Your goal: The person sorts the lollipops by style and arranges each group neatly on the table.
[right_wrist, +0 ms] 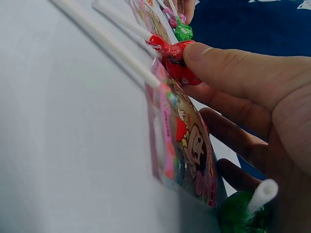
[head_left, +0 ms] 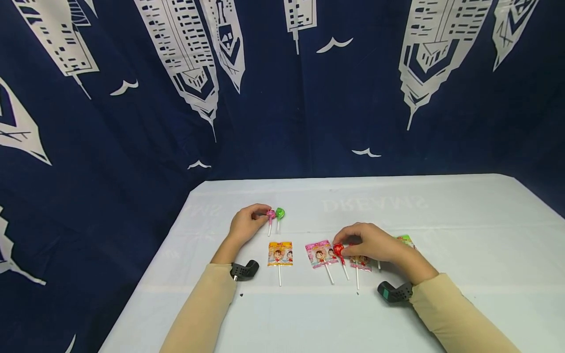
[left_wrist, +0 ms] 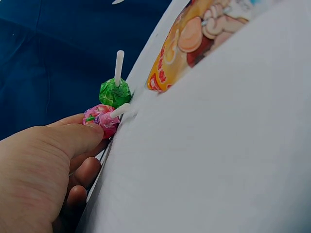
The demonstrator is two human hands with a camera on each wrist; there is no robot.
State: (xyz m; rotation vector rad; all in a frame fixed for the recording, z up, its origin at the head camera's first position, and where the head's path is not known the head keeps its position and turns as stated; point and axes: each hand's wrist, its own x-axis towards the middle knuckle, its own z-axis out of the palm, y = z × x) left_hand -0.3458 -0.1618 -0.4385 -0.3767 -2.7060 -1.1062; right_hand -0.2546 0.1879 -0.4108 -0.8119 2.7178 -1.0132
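Observation:
My left hand (head_left: pixel 245 224) is at the back left of the table, its thumb and fingers pinching a round pink-wrapped lollipop (left_wrist: pixel 103 119). A round green-wrapped lollipop (head_left: pixel 280 213) lies right beside the pink one. Farther right, my right hand (head_left: pixel 370 241) pinches a round red-wrapped lollipop (head_left: pixel 338 248) by its head; its white stick points toward me. Just left of it lies a flat lollipop in a pink packet (head_left: pixel 321 253). Under the right hand lies another flat packeted lollipop (right_wrist: pixel 187 141), partly hidden in the head view. A dark green round lollipop (right_wrist: pixel 238 216) sits by the curled lower fingers.
A flat lollipop in an orange packet (head_left: pixel 280 247) lies between the hands. Behind the right wrist a green packet (head_left: pixel 406 240) shows partly. The table has a white cloth (head_left: pixel 309 318); a navy curtain (head_left: pixel 273 122) hangs behind it. A small dark speck (head_left: pixel 241 295) lies near the left wrist.

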